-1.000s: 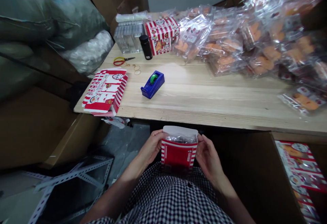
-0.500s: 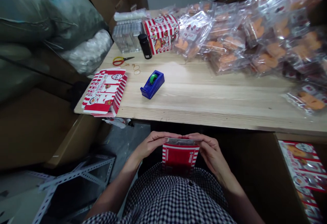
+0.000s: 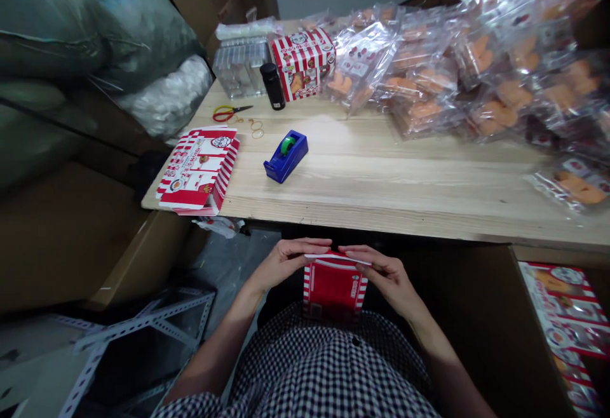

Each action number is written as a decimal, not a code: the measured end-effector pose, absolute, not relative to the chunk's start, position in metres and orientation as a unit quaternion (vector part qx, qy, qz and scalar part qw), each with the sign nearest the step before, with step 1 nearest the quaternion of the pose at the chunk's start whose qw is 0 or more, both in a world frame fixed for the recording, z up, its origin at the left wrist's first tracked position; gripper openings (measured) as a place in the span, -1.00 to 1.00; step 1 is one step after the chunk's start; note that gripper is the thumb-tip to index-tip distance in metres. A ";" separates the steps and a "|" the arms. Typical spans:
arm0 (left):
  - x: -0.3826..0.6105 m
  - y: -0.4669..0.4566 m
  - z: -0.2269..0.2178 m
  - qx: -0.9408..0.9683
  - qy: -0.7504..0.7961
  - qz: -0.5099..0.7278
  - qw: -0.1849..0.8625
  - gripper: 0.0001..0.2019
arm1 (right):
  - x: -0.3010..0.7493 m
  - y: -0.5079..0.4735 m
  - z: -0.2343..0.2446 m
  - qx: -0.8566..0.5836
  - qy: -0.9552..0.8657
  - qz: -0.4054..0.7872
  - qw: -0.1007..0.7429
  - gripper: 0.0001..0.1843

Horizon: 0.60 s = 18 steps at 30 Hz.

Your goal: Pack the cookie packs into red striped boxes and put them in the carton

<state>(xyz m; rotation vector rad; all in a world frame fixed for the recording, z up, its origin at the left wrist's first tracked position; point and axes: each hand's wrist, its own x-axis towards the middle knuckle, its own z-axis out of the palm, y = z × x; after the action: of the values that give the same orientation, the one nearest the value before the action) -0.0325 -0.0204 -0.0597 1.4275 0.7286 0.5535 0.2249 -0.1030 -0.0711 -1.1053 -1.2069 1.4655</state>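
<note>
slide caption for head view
Left hand and right hand hold a striped box at its top, beside a wooden table.

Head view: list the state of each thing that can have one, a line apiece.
Red striped carton, between left hand and right hand, lid folded over, full closure unclear
Blue tape dispenser, upright, green roll fitted
Scissors, lying flat, blade gap unclear
Black bottle, upright
Striped display box, assembled, standing
Printed cartons, flattened, stacked
Clear plastic boxes, grouped together
Clear packets, mostly heaped
</note>
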 end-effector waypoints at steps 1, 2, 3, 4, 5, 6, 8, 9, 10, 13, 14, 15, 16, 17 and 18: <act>-0.031 -0.020 -0.060 0.639 0.326 0.244 0.653 -0.73 | 0.224 -0.101 -0.074 -0.455 -0.494 0.580 0.461 -0.73; -0.029 -0.020 -0.061 0.648 0.329 0.245 0.641 -0.71 | 0.223 -0.100 -0.077 -0.462 -0.496 0.566 0.470 -0.75; -0.026 -0.020 -0.063 0.656 0.335 0.251 0.628 -0.69 | 0.222 -0.098 -0.080 -0.470 -0.496 0.550 0.480 -0.76; -0.022 -0.020 -0.064 0.660 0.342 0.263 0.615 -0.68 | 0.221 -0.097 -0.083 -0.478 -0.494 0.536 0.489 -0.77; -0.019 -0.021 -0.066 0.659 0.350 0.279 0.604 -0.69 | 0.219 -0.096 -0.085 -0.486 -0.491 0.524 0.497 -0.78; -0.015 -0.023 -0.069 0.653 0.359 0.294 0.598 -0.73 | 0.219 -0.096 -0.087 -0.492 -0.486 0.517 0.504 -0.79; -0.010 -0.026 -0.073 0.633 0.374 0.321 0.597 -0.79 | 0.218 -0.096 -0.089 -0.498 -0.473 0.515 0.514 -0.80; -0.008 -0.028 -0.076 0.624 0.378 0.330 0.598 -0.81 | 0.217 -0.096 -0.090 -0.498 -0.466 0.518 0.516 -0.80; -0.008 -0.029 -0.077 0.620 0.378 0.336 0.600 -0.82 | 0.218 -0.096 -0.090 -0.497 -0.459 0.524 0.518 -0.81; -0.008 -0.030 -0.078 0.620 0.381 0.347 0.592 -0.81 | 0.218 -0.095 -0.087 -0.493 -0.447 0.539 0.517 -0.81; -0.009 -0.029 -0.076 0.624 0.385 0.347 0.585 -0.81 | 0.219 -0.093 -0.085 -0.492 -0.448 0.543 0.513 -0.81; -0.009 -0.028 -0.074 0.630 0.389 0.344 0.578 -0.81 | 0.219 -0.091 -0.082 -0.490 -0.451 0.547 0.507 -0.80; -0.009 -0.027 -0.072 0.635 0.393 0.339 0.572 -0.81 | 0.220 -0.089 -0.080 -0.488 -0.454 0.553 0.499 -0.79; -0.008 -0.025 -0.070 0.640 0.395 0.332 0.569 -0.80 | 0.220 -0.087 -0.077 -0.486 -0.455 0.560 0.492 -0.78; -0.007 -0.024 -0.067 0.644 0.395 0.324 0.570 -0.79 | 0.220 -0.085 -0.075 -0.483 -0.454 0.568 0.487 -0.76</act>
<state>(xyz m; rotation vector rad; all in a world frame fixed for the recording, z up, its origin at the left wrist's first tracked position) -0.0072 -0.0242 -0.0673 1.5126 0.9268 0.7597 0.2202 -0.0855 -0.0755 -1.1750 -1.1052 1.3822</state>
